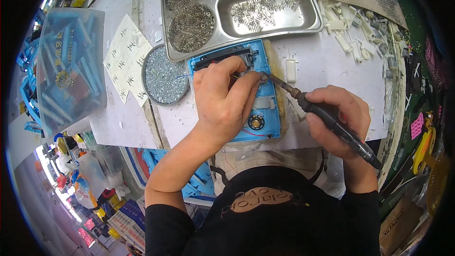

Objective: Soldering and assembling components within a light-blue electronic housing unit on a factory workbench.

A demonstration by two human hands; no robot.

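Observation:
A blue plastic housing (263, 102) lies on the table in front of me, with a small round speaker (256, 122), thin wires and a black strip (215, 60) inside it. My left hand (220, 102) rests over the housing, its fingers pinched together near the right edge. What they pinch is too small and hidden to name. In my right hand (343, 114) is a soldering iron (327, 114) with a black handle, held aslant. Its metal tip reaches the housing's right edge, close beside my left fingertips.
A steel compartment tray (270, 31) with springs and small metal parts stands behind the housing. Left of it are a round dish (166, 76) of tiny screws, a marked paper sheet (125, 59) and a clear bin (71, 71) of blue parts. White plastic pieces (350, 28) lie far right.

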